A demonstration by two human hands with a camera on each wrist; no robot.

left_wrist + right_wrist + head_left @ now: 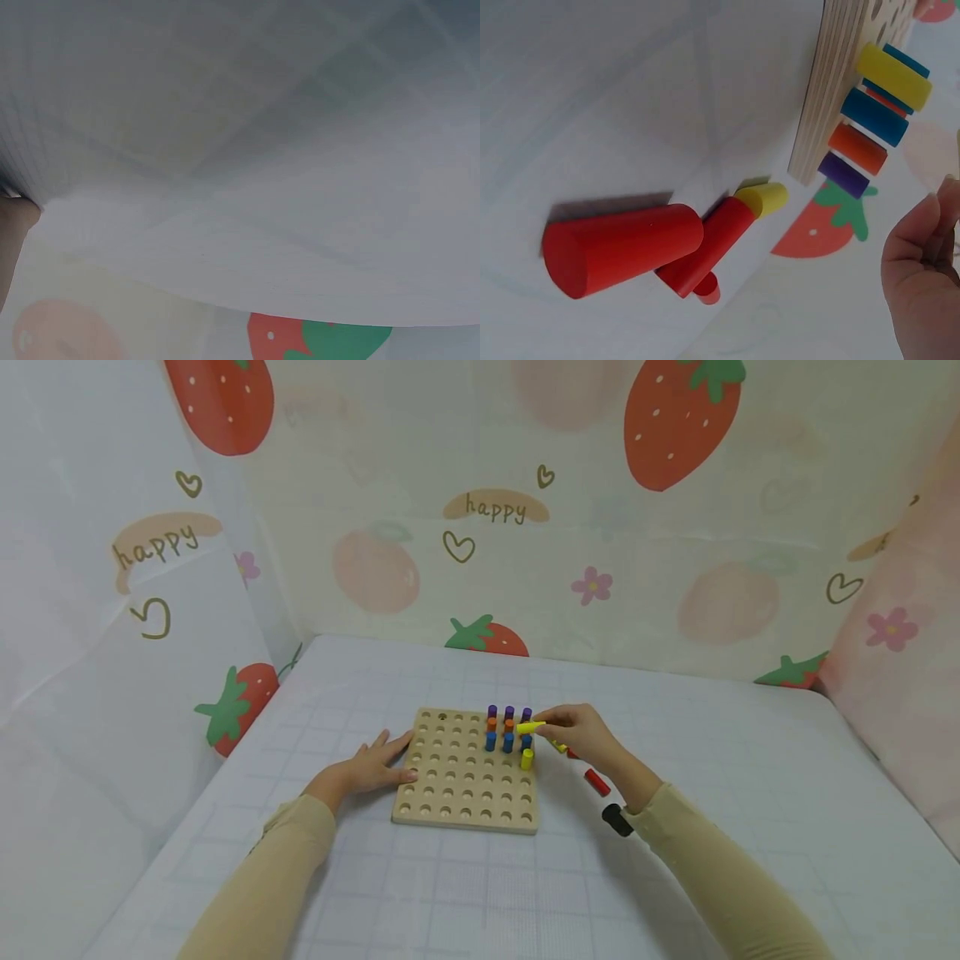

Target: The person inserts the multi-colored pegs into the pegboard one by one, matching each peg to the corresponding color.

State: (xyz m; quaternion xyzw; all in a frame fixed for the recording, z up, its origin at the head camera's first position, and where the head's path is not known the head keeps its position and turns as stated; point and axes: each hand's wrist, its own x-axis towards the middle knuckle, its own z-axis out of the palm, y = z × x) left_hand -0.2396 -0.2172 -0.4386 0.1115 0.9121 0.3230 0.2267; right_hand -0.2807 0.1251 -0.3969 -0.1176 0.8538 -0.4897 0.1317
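Note:
Between thumb and fingers my right hand [583,732] pinches a yellow peg [529,727], tilted nearly flat above the right side of a wooden pegboard [459,822]. My left hand [367,768] rests at the board's left edge, fingers extended and thumb on the top. Purple pegs [492,711], orange pegs [492,725] and blue pegs [491,742] stand in rows at the far right corner. One yellow peg [527,760] stands in front of the blue row. In the right wrist view the right hand [922,270] shows, its held peg mostly out of frame.
On the table right of the board lie a large-looking red peg [622,247], another red peg [711,247], a partly hidden red one [707,289] and a yellow peg [771,198]. A black object [617,819] is by the right wrist. A patterned cloth [495,560] hangs behind.

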